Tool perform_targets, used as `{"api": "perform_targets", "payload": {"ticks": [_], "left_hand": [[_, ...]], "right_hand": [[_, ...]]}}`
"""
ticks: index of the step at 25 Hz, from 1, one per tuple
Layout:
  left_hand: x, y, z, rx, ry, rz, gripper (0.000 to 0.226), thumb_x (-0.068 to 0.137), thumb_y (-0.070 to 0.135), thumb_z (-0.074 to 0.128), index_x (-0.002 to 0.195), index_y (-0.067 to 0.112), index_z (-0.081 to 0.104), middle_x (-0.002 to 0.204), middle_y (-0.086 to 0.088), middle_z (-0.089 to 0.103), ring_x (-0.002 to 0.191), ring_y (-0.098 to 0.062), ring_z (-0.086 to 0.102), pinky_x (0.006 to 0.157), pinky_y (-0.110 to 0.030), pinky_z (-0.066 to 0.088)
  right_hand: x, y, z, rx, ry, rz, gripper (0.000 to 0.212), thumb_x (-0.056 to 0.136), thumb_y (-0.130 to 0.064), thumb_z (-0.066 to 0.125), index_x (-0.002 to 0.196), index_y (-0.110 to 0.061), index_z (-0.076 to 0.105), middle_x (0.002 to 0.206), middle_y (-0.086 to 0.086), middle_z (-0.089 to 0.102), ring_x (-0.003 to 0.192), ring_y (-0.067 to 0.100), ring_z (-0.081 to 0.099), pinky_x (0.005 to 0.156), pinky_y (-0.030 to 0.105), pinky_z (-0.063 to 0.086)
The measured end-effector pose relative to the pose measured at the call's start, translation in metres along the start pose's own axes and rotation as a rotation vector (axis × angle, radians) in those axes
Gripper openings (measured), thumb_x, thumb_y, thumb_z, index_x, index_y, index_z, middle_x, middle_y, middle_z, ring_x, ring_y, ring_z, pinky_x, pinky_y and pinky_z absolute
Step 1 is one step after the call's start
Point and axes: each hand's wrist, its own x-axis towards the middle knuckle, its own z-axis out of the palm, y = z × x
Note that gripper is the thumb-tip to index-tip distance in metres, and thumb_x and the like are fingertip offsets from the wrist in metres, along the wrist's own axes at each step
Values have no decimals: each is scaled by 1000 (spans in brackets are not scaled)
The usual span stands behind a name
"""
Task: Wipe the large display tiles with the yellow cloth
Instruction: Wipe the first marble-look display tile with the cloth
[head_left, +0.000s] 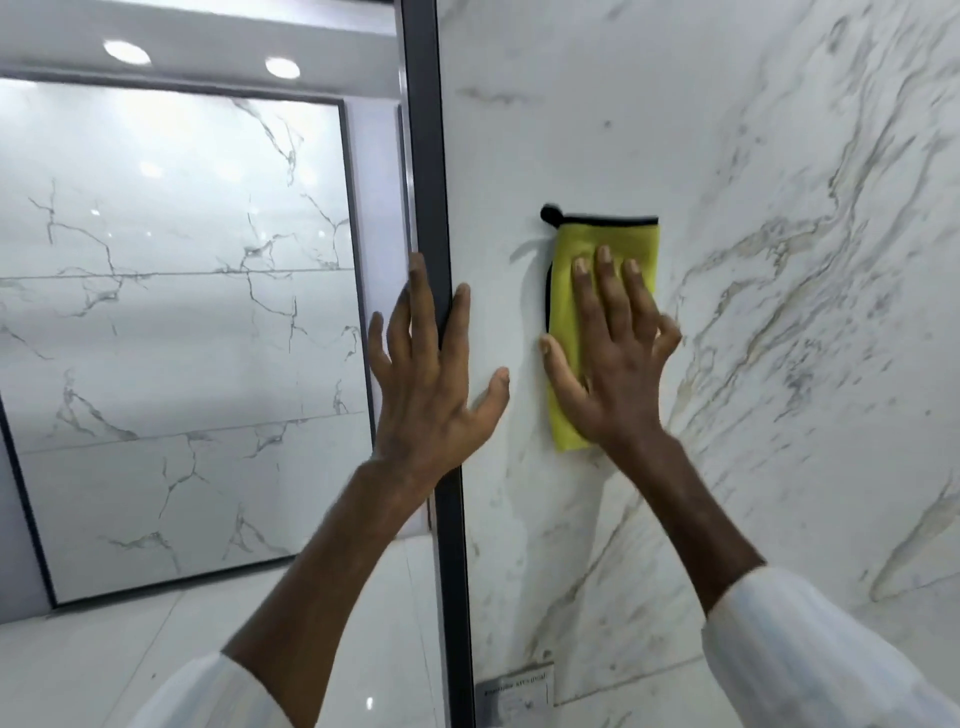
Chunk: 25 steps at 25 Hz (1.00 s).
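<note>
A large white marble-veined display tile (753, 156) stands upright in front of me, edged on its left by a dark metal frame (423, 156). A folded yellow cloth (608, 244) with a black trim and loop lies flat against the tile. My right hand (613, 358) presses the cloth to the tile with straight, spread fingers. My left hand (431, 384) rests open across the frame, fingers spread, thumb on the tile face.
A second framed marble tile panel (182, 338) stands further back on the left. Glossy white floor (156, 649) lies below. A small label (514, 696) sits at the near tile's lower left corner. Ceiling lights (127, 52) shine at the upper left.
</note>
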Motion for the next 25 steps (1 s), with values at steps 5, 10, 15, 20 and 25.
{"api": "perform_targets", "payload": {"ticks": [5,10,15,20,25], "left_hand": [[104,-10,-30,75,132,174,76,99,48,48,161,7,37,172,-18,22,155,-33,29,122,-64,19],[142,-13,-11,248,55,235,76,98,50,43,159,5,40,172,-12,27,159,-31,25,122,-66,18],[139,-13,-8,275,72,226,76,99,51,38,160,7,38,172,-9,27,161,-28,21,124,-63,19],[141,-11,-8,278,91,230,78,96,53,42,159,6,41,172,-9,28,160,-30,23,120,-61,28],[141,-13,-7,285,101,241,77,96,51,43,157,4,43,171,-11,30,159,-33,26,119,-65,29]], "right_hand": [[-49,-7,3,-8,-40,-1,66,102,-54,42,160,-21,36,169,4,30,156,27,27,101,60,36],[127,10,11,-4,50,-67,69,102,-58,41,162,-25,35,170,-1,27,157,23,24,102,51,33],[231,8,12,37,-6,-54,73,100,-65,26,165,-31,23,173,-7,15,159,19,12,108,53,28],[148,8,16,-13,72,-127,67,103,-57,39,162,-26,33,171,-4,24,158,20,20,101,51,34],[287,14,10,53,19,-137,74,98,-64,29,163,-28,30,172,-3,22,157,22,19,108,54,32]]}}
